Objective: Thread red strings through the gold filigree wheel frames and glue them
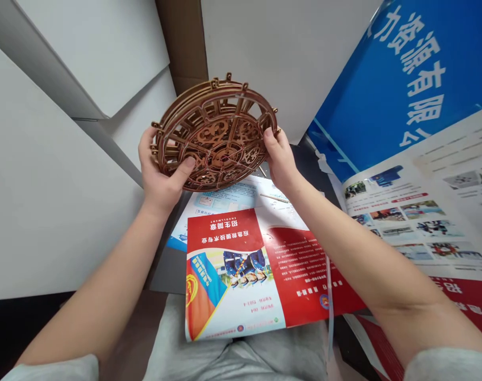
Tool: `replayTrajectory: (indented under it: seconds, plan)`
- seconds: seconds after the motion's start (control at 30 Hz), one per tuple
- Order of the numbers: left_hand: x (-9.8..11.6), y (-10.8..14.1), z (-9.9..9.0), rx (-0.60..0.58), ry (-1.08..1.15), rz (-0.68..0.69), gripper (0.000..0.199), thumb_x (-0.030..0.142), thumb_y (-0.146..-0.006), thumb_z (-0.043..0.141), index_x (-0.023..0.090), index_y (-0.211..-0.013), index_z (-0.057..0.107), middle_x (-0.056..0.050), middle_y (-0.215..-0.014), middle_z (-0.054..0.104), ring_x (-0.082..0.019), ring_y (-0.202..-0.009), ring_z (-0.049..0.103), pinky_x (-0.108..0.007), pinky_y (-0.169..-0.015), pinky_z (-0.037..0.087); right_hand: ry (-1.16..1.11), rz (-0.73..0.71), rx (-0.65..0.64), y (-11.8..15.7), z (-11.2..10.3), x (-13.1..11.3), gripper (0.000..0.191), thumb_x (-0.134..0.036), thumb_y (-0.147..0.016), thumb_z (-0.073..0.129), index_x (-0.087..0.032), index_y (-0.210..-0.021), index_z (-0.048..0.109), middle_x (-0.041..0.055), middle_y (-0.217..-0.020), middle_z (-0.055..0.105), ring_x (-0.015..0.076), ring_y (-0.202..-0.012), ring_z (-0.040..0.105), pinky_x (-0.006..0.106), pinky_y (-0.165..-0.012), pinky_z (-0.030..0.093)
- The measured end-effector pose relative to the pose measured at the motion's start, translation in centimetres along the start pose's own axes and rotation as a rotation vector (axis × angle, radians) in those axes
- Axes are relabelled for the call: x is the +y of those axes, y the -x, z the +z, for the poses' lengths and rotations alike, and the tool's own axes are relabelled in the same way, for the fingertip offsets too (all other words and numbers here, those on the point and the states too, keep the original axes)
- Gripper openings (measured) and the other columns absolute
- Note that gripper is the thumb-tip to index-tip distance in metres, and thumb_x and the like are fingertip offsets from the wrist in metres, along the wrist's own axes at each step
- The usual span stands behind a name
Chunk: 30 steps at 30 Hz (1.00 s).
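Note:
A round brown openwork piece [221, 135], made of layered rings with a lattice of spokes and scrolls, is held up tilted in the middle of the head view. Around its left edge my left hand [161, 177] is closed, with the thumb lying over the near face. My right hand [279, 159] grips the right edge, its thumb on the rim. Small tabs stick out along the upper rim. The fingers behind the piece are partly hidden.
Below the piece, a red and white brochure [233, 275] lies over a blue and white sheet [229, 203]. White panels [66, 185] rise at the left and behind. At the right are a blue poster [443, 69] and printed pages [431, 211].

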<state>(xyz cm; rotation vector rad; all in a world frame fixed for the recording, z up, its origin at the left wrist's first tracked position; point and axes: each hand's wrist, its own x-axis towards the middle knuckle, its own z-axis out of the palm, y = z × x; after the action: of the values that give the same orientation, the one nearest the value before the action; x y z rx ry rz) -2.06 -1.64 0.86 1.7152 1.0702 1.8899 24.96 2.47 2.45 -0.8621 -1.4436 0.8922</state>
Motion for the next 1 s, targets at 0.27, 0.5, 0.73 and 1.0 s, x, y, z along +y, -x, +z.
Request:
replayTrajectory:
  seconds: [0.27, 0.5, 0.73, 1.0]
  plan:
    - [-2.2, 0.8, -0.5, 0.031, 0.052, -0.142, 0.060, 0.052, -0.064, 0.098, 0.025, -0.108, 0.066, -0.004, -0.108, 0.074, -0.028, -0.105, 0.074, -0.049, -0.105, 0.059, 0.061, -0.032, 0.011, -0.6, -0.1, 2.0, 0.079, -0.084, -0.080, 0.066, -0.035, -0.138, 0.044, 0.0067, -0.149, 0.058, 0.0261, -0.141, 0.055, 0.047, -0.120, 0.047]
    - [-2.7, 1.6, -0.3, 0.081, 0.049, -0.091, 0.055, 0.049, -0.068, 0.097, 0.025, -0.109, 0.069, -0.003, -0.106, 0.074, -0.027, -0.105, 0.073, -0.049, -0.105, 0.058, 0.040, -0.066, 0.005, -1.0, 0.8, 2.3, 0.081, -0.081, -0.077, 0.073, -0.035, -0.137, 0.044, 0.0080, -0.149, 0.057, 0.0280, -0.141, 0.053, 0.050, -0.122, 0.044]
    - [-4.0, 1.9, 0.4, 0.161, 0.014, 0.000, 0.059, 0.059, -0.069, 0.094, 0.023, -0.107, 0.067, -0.003, -0.105, 0.075, -0.025, -0.105, 0.074, -0.046, -0.103, 0.060, 0.224, -0.105, -0.069, -1.5, -0.3, 3.1, 0.095, -0.088, -0.078, 0.065, -0.033, -0.150, 0.036, 0.0113, -0.156, 0.050, 0.0321, -0.148, 0.045, 0.058, -0.122, 0.042]
    - [-5.4, 1.2, 0.5, 0.255, 0.214, 0.034, 0.048, 0.034, -0.082, 0.091, 0.017, -0.115, 0.061, -0.002, -0.113, 0.075, -0.018, -0.109, 0.072, -0.040, -0.106, 0.058, 0.882, 0.128, 0.161, 9.0, -9.3, -5.8, 0.042, -0.065, -0.092, 0.068, -0.024, -0.101, 0.073, 0.0060, -0.087, 0.073, 0.0223, -0.078, 0.067, 0.039, -0.071, 0.055]
